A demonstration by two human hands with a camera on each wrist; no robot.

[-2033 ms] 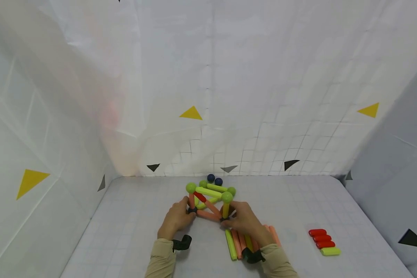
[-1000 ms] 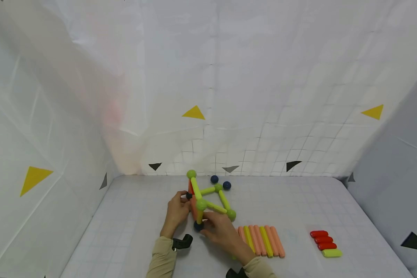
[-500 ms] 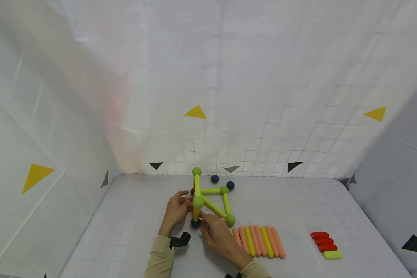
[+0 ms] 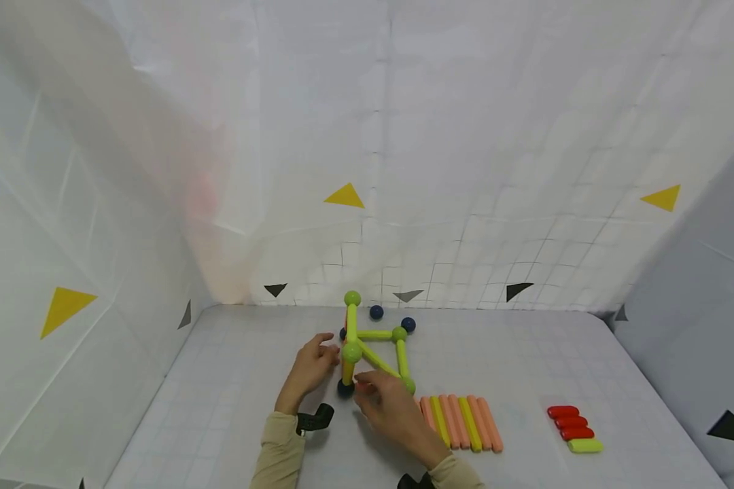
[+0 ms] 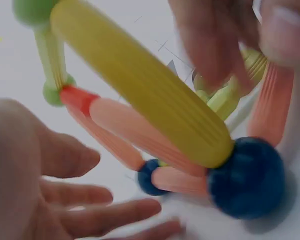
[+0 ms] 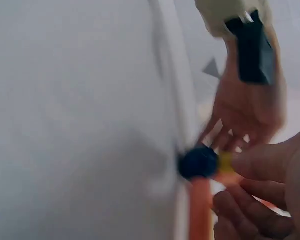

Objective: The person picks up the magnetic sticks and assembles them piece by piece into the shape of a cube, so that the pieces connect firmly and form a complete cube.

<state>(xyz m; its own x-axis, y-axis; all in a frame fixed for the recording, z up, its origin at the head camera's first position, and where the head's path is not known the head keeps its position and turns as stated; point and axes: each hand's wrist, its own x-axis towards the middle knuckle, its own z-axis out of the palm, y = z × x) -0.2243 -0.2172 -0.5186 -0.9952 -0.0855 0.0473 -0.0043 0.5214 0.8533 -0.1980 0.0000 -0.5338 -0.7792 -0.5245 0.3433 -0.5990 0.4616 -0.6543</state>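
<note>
A ball-and-stick frame of magnetic building rods stands mid-table, with green balls on top and navy balls at its left foot. My left hand is beside its left side, apart from it; in the left wrist view the fingers are loosely spread. At the near foot, my right hand has thumb and fingers around an orange rod that meets the near navy ball. A yellow rod rises from that ball. Fingers partly hide the orange rod's far end; the right wrist view is blurred.
Two loose navy balls lie behind the frame. A row of orange and yellow rods lies right of the right hand. Farther right are three short red rods and a short green one. White sheeting encloses the table.
The frame has turned, its near foot swinging left and its green side to the right, then shifted slightly right. My left hand has come away from it. My right hand moved left with the near foot.
</note>
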